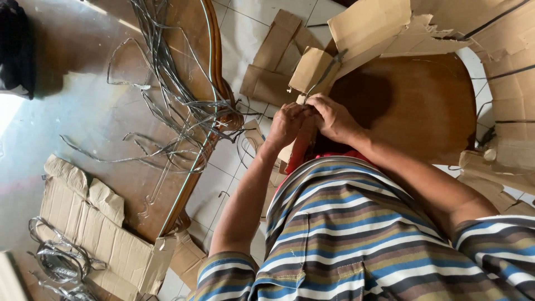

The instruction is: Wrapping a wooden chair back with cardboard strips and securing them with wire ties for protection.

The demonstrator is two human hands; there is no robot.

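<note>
Striped in blue, brown and white, the person's shirt (356,234) fills the near edge of the view. Beyond it, the left hand (285,124) and right hand (333,118) meet, both grips closed on a folded cardboard piece (312,69) bound with a grey strap, above a round wooden desk (423,106). Farther off, tangled grey straps (184,106) spill over another wooden desk's edge (214,50), with flattened cardboard (95,223) on it.

Whatever the left hand (285,124) and right hand (332,118) pinch stays hidden between their fingers. The torn cardboard sheet (462,28) runs off the top edge, the wire coil (58,259) off the bottom.
</note>
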